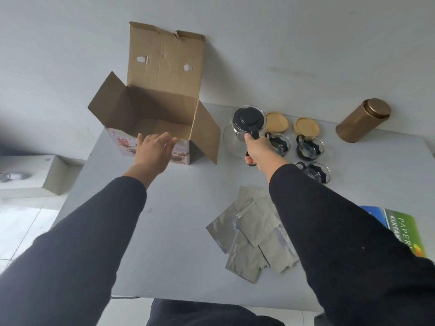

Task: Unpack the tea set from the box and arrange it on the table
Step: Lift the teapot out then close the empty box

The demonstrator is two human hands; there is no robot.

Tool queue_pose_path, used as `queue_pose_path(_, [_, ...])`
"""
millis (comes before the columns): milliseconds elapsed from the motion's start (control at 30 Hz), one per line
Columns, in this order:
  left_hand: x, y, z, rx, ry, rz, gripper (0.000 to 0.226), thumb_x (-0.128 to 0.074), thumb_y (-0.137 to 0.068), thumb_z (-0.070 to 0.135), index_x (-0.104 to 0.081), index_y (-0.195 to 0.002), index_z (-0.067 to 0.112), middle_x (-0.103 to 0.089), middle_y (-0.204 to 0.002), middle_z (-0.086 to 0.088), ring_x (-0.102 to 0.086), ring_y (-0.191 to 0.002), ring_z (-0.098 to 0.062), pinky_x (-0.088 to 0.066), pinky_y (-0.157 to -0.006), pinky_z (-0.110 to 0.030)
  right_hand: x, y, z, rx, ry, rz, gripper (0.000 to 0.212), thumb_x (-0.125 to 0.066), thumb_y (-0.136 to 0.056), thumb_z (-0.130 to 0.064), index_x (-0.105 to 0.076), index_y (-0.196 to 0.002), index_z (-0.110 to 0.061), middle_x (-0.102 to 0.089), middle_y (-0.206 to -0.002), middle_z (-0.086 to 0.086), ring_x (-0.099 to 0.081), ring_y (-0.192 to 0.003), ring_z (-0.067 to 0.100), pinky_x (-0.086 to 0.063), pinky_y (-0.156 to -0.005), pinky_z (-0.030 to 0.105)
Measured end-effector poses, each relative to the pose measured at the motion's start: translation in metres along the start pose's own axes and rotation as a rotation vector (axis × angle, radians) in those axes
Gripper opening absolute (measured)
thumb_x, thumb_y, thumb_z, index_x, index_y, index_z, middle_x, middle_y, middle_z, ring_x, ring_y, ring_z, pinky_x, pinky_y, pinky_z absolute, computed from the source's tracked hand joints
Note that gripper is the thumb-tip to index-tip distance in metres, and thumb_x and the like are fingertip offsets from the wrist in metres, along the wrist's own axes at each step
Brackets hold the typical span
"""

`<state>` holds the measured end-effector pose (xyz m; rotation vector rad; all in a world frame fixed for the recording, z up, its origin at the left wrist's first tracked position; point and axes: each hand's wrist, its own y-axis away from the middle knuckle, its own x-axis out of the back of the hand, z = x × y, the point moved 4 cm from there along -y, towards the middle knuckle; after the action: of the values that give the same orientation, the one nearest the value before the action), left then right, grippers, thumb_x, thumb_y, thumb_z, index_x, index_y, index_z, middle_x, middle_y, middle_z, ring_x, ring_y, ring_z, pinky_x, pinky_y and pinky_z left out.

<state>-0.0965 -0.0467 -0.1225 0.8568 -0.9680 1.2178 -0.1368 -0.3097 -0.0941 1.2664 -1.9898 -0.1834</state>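
Grey table (179, 231) against a white wall; my right hand (259, 147) grips the black-lidded glass teapot (244, 128) at one o'clock, left hand (153, 151) fingers spread at the open box (160, 109).

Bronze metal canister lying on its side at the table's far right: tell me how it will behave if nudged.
The bronze cylindrical metal canister lies on its side on the grey table, so it would probably roll. Its smooth sheen suggests a slippery grip. It looks rigid; its weight cannot be judged, since the contents are hidden.
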Motion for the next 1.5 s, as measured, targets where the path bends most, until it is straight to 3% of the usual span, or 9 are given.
queue_pose_path(333, [-0.001,-0.001,0.000,0.015,0.011,0.008,0.041,-0.028,-0.101,0.040,-0.056,-0.102,0.011,-0.062,-0.103,-0.014,-0.050,-0.115,-0.035,-0.007,-0.116,-0.050,-0.004,-0.013,0.014,-0.049,-0.021,-0.008,0.032,-0.042,-0.098,-0.040,-0.041,-0.100,-0.009,-0.046,-0.072,0.003,-0.060,-0.070,0.024,-0.056,-0.085,0.040])
queue_pose_path(567, [-0.001,-0.001,-0.001,0.009,0.018,0.007,0.041,-0.027,-0.101,0.040,-0.056,-0.102,0.011,-0.062,-0.105,-0.013,-0.050,-0.115,-0.034,-0.007,-0.117,-0.050,-0.001,-0.017,0.020,-0.044,-0.029,-0.001,0.031,-0.043,-0.097,-0.041,-0.042,-0.107,-0.012,-0.046,-0.078,0.003,-0.059,-0.059,0.020,-0.057,-0.077,0.038])
queue_pose_path(700, [0.000,0.002,-0.002,-0.020,0.042,0.019,0.041,-0.029,-0.102,0.039,-0.058,-0.114,0.014,-0.060,-0.115,-0.012,-0.048,-0.119,-0.031,-0.010,-0.116,-0.050,0.004,-0.017,0.021,-0.021,-0.036,0.028,0.039,-0.048,-0.096,-0.039,-0.047,-0.115,-0.004,-0.051,-0.074,0.006,-0.066,-0.073,0.028,-0.056,-0.068,0.031])
queue_pose_path(800, [0.009,0.014,-0.004,-0.077,0.093,0.226,0.034,-0.035,-0.101,0.032,-0.060,-0.117,0.014,-0.055,-0.127,-0.010,-0.045,-0.123,-0.030,-0.022,-0.113,-0.050,0.007,-0.010,0.023,-0.019,0.004,0.135,0.060,-0.060,-0.086,-0.048,-0.044,-0.121,-0.002,-0.059,-0.104,0.012,-0.067,-0.084,0.029,-0.057,-0.069,0.038])
queue_pose_path(900, [0.027,0.025,-0.008,-0.005,0.034,0.511,0.030,-0.042,-0.097,0.030,-0.052,-0.123,0.018,-0.043,-0.138,-0.006,-0.036,-0.131,-0.024,-0.025,-0.108,-0.043,0.011,0.005,0.019,0.023,0.079,0.365,0.066,-0.059,-0.085,-0.048,-0.038,-0.129,-0.004,-0.044,-0.132,0.017,-0.057,-0.108,0.036,-0.048,-0.082,0.040])
queue_pose_path(1033, [0.058,0.024,-0.025,0.357,0.173,0.687,0.055,-0.052,-0.086,0.026,-0.033,-0.138,0.025,-0.024,-0.149,-0.005,-0.027,-0.136,-0.023,-0.026,-0.106,-0.044,-0.010,0.030,0.001,0.111,-0.029,0.415,0.038,-0.050,-0.089,-0.032,-0.052,-0.115,-0.005,-0.060,-0.117,0.012,-0.059,-0.105,0.031,-0.042,-0.076,0.033])
queue_pose_path(1167, [0.068,0.008,-0.068,0.719,0.453,0.591,0.069,-0.057,-0.087,0.028,-0.018,-0.144,0.031,-0.033,-0.145,0.003,-0.037,-0.130,-0.023,-0.032,-0.106,-0.044,-0.067,0.044,-0.013,0.040,-0.103,0.051,0.029,-0.045,-0.091,-0.032,-0.053,-0.104,-0.008,-0.069,-0.097,0.009,-0.064,-0.066,0.024,-0.046,-0.053,0.026])
queue_pose_path(1300, [0.068,-0.004,-0.107,0.618,0.622,0.406,0.039,-0.052,-0.092,0.022,-0.042,-0.130,0.023,-0.065,-0.116,0.001,-0.060,-0.108,-0.027,-0.049,-0.094,-0.041,-0.110,0.062,-0.026,-0.065,-0.128,-0.081,0.019,-0.039,-0.095,-0.037,-0.044,-0.098,-0.018,-0.065,-0.089,0.008,-0.059,-0.059,0.021,-0.044,-0.048,0.024])
queue_pose_path(1500, [0.090,-0.008,-0.140,0.346,0.431,0.393,0.022,-0.045,-0.095,0.014,-0.051,-0.117,0.015,-0.061,-0.110,-0.009,-0.059,-0.095,-0.026,-0.047,-0.079,-0.033,-0.149,0.076,-0.046,-0.102,-0.248,0.082,0.029,-0.048,-0.090,-0.038,-0.058,-0.082,-0.012,-0.057,-0.075,0.004,-0.062,-0.078,0.028,-0.056,-0.073,0.036])
